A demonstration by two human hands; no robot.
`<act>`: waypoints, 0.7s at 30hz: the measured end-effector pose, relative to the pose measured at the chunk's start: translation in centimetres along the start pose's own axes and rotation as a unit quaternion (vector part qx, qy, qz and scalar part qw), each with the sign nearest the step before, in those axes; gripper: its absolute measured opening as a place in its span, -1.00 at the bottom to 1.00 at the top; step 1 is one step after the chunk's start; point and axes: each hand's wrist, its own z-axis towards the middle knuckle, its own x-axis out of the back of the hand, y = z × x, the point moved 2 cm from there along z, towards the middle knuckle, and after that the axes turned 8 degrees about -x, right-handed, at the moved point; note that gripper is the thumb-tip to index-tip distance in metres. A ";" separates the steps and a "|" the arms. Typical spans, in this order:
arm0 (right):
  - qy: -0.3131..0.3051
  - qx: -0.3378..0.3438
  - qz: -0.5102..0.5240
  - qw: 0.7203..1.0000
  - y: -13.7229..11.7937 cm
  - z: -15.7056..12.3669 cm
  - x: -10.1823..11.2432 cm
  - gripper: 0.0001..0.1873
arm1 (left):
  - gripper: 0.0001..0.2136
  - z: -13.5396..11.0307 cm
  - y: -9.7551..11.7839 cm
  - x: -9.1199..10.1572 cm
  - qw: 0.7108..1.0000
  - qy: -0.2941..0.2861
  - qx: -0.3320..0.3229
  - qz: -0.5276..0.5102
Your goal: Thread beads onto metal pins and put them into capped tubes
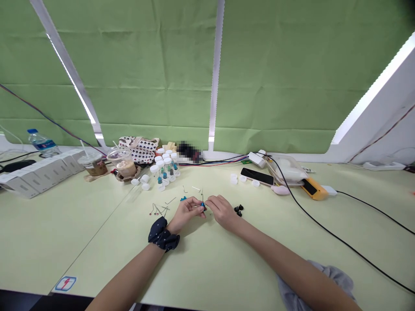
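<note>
My left hand (188, 212), with a dark dotted scrunchie (163, 235) on its wrist, pinches a small blue part (202, 204) between thumb and fingers. A thin metal rod (202, 195) stands upright out of that part. My right hand (222, 210) is closed right beside it, fingertips curled together; what they hold, if anything, is hidden. Another blue piece (183, 198) lies just behind my left hand. Bent metal rods (157, 209), some with reddish ends, are scattered to the left. Several small black parts (239, 210) sit by my right wrist.
Several white-capped clear tubes (167, 168) stand at the back left, near two drink cups (125, 165). White boxes (42, 172) line the far left. A phone (257, 176), white caps (234, 179) and a yellow device (314, 189) lie right. A black cable (324, 230) crosses the table.
</note>
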 end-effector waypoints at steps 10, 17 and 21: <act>0.011 0.036 -0.019 0.999 0.0 0.0 0.2 -0.72 | -0.76 0.0 -0.4 0.1 0.999 -0.021 0.018 -0.034; 0.028 0.043 0.013 0.999 -0.3 0.2 1.1 -0.77 | -0.78 0.0 -0.5 0.2 0.997 -0.030 0.036 -0.066; 0.032 0.045 -0.005 0.998 -0.3 0.2 1.2 -0.74 | -0.78 0.0 -0.6 0.2 0.995 -0.032 0.048 -0.085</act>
